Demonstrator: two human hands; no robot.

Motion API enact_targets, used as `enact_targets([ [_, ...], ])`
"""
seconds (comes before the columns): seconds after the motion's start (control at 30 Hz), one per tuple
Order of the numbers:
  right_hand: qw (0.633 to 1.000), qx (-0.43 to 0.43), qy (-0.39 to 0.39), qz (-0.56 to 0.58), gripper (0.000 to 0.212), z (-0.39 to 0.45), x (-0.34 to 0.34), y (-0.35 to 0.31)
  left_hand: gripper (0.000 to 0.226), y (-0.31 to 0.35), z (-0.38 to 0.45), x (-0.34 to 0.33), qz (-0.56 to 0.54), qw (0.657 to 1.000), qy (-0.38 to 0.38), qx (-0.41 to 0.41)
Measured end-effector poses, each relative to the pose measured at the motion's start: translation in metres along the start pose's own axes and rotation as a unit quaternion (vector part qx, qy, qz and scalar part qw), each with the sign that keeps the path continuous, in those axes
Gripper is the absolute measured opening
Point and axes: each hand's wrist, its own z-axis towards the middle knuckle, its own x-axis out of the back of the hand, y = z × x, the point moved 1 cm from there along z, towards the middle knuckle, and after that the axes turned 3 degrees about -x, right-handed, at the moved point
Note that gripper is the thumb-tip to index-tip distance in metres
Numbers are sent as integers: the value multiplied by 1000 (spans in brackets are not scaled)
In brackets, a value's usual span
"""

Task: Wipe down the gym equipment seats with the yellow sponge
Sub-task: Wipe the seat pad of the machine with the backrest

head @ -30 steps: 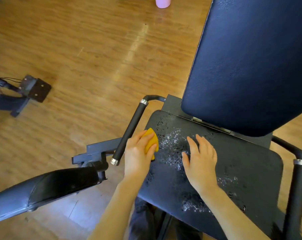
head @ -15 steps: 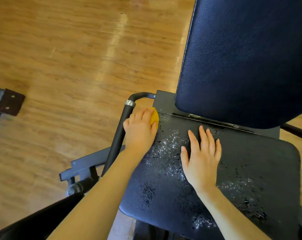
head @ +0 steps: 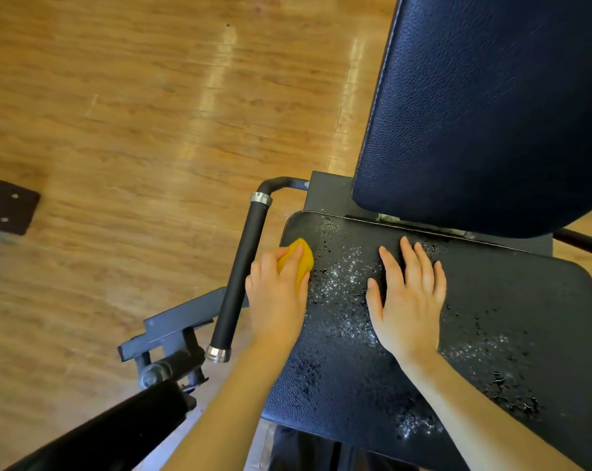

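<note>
Head view, read from left to right. A black side handle [head: 241, 280] runs along the left edge of the seat [head: 512, 300]. Just beside it, the left hand [head: 276, 297] presses the yellow sponge [head: 303, 258] against the seat's far-left area, fingers curled over the sponge's top so that only its far end and right edge show. Immediately right of the sponge lies a patch of droplets [head: 342, 277] on the dark vinyl. The right hand [head: 408, 297] rests flat on the seat beyond that patch, fingers straight and slightly spread, holding nothing; it appears to brace the body. Further right, a second wet patch [head: 485, 355] extends toward the near-right edge of the seat, and the backrest [head: 491, 107] rises behind the seat.

Progress assessment: wiping is at an early stage. The sponge works the left margin only; both droplet patches remain across the middle and right, so most of the seat is probably unwiped. The backrest looks dry; whether it has been treated cannot be determined.
</note>
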Motion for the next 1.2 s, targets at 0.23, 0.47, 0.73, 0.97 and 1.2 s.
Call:
enact_targets([
  [0.23, 1000, 1, 1, 3, 51, 0, 0, 0, 51, 2, 10, -10, -37, 998, 12, 53],
  [0.47, 1000, 7, 4, 0, 49, 1, -2, 1, 43, 5, 55, -19, -7, 999, 17, 26],
  [0.73, 1000, 2, -9, 0, 51, 1, 0, 1, 39, -3, -13, -1, 25, 999, 12, 43],
  [0.97, 1000, 5, -9, -2, 51, 1, -1, 1, 43, 1, 39, -7, -62, 997, 31, 34],
  [1.2, 1000, 5, -11, -5, 51, 1, -2, 2, 38, 0, 55, -16, -11, 999, 26, 23],
])
